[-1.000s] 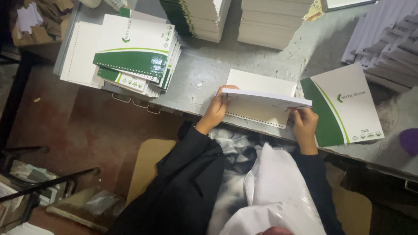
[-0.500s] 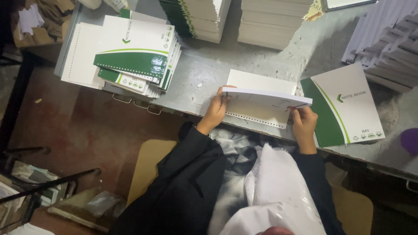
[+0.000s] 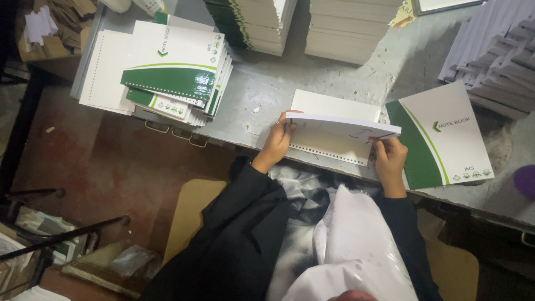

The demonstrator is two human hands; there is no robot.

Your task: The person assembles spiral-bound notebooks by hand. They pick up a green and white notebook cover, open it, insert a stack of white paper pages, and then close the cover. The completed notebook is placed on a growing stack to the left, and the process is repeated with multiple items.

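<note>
**Both hands held a block of punched white sheets at the bench's near edge**

At the bench's (image 3: 262, 95) left end lay a fanned pile of notebooks (image 3: 173, 72), green-and-white covers on top, overhanging the near-left corner, with plain white punched sheets spread beneath it towards the left edge. Behind it, along the far edge, stood two tall stacks of paper blocks (image 3: 312, 25), the left one showing green cover edges.

Near the middle of the near edge, the left hand (image 3: 277, 146) gripped the left end of a block of white sheets (image 3: 340, 125). Its grip was closed on the block, fingers curled round the end, thumb on the near side. The block was raised off the bench, lying roughly level and parallel with the near edge. Just beneath it lay a white punched sheet (image 3: 329, 146), its row of holes running along the near side, and another white sheet (image 3: 331, 104) showed behind it.

The right hand (image 3: 390, 159) held the block's right end, its grip closed likewise, fingertips pinching the lower right corner. Whether the block's underside touched the sheet below, I could not tell.

Just right of that hand, a green-and-white notebook cover (image 3: 446, 136) lay flat, angled, its corner close to the near edge. At the far-right corner were staggered piles of pale sheets (image 3: 496, 44). A purple object (image 3: 525, 181) showed at the right edge.
</note>
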